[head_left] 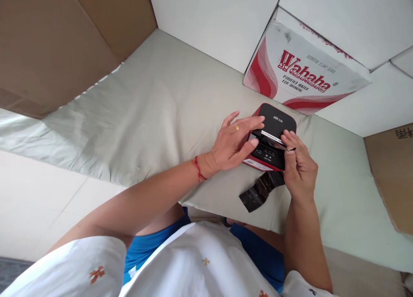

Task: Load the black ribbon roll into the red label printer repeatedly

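A small black and red device (pixel 274 131) with rounded corners lies on a pale cloth-covered surface (pixel 155 116). My left hand (pixel 234 142) rests on the device's left side, fingers stretched over its top, a ring on one finger and a red string at the wrist. My right hand (pixel 298 168) is at the device's right edge, its fingertips pinched on a thin white strip (pixel 272 137) that runs across the device's face. A crumpled piece of dark plastic film (pixel 260 191) lies just in front of the device, under my right wrist.
A white and red "Wahaha" water carton (pixel 300 73) stands behind the device, with plain white boxes (pixel 219 21) around it. Brown cardboard (pixel 58 43) leans at the left and another brown box (pixel 393 176) sits at the right. My knees in blue shorts (pixel 151 245) are below.
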The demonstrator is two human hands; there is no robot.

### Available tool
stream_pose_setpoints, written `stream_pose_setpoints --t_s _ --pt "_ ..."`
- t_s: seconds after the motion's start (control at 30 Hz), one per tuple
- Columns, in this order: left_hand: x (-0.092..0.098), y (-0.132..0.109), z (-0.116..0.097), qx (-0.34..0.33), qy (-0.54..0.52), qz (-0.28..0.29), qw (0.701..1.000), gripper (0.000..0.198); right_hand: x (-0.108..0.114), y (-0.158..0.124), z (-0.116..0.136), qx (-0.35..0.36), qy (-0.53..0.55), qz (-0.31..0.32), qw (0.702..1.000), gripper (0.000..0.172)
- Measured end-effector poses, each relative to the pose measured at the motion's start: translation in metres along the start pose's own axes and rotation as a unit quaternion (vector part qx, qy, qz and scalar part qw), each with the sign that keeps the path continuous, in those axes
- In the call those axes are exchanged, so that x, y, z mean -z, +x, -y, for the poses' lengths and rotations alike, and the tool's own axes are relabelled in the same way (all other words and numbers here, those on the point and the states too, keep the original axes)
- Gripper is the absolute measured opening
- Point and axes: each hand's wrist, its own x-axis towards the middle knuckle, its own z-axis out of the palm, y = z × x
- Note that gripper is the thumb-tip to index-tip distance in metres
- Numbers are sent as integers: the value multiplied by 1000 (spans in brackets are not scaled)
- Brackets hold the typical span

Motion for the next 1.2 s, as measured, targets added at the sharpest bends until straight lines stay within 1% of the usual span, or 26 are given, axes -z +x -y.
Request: stream_pose_setpoints --t_s 0.1,0.27,0.33,0.4,0.5,0.6,0.67,0.73,0.77,0.83,0.87,0.9,0.93,0.97,1.03,1.1,1.2 --pt "5 6 7 19 -25 24 999 55 -3 -1 1 -8 -13 -8 1000 47" --pt "2 13 9 37 -20 6 999 61 -2 -2 1 -12 15 -10 1000 44" --pt "0 13 10 41 -10 8 999 62 -2 -3 1 -22 13 -7 1000 44" --pt "-1 13 11 38 -8 12 999 57 -4 -4 0 -32 12 -7 999 45" --pt "0 11 15 20 -18 8 1000 44 -10 -7 -1 -30 21 -27 999 44" --pt "3 10 18 -6 -61 6 998 34 -14 -13 -2 3 44 -44 998 39" --pt "5 9 20 1 -117 14 993 33 -14 -19 0 30 55 -36 997 39" --pt "4 7 24 35 -175 18 984 40 -14 -25 4 51 48 -24 997 44" --pt "3 6 27 58 -194 19 979 48 -13 -28 7 60 40 -20 997 47" --pt "1 4 35 102 -201 17 974 70 -14 -34 12 78 20 -25 996 51" --pt "-1 3 41 120 -192 19 974 84 -15 -36 15 85 7 -35 996 52" --pt "-3 2 46 134 -186 19 973 97 -16 -38 17 88 -8 -50 995 53" --pt "-4 1 51 145 -187 26 971 105 -16 -40 18 88 -23 -70 993 54" --pt "-6 0 55 150 -191 34 969 109 -17 -41 19 86 -39 -88 992 55" --pt "-9 -1 62 151 -196 41 968 110 -17 -42 21 82 -62 -108 989 57" --pt "-13 -3 66 147 -195 42 969 106 -17 -41 23 81 -64 -107 989 54" --pt "-19 -3 72 141 -200 45 969 105 -17 -38 25 89 -35 -108 990 46"
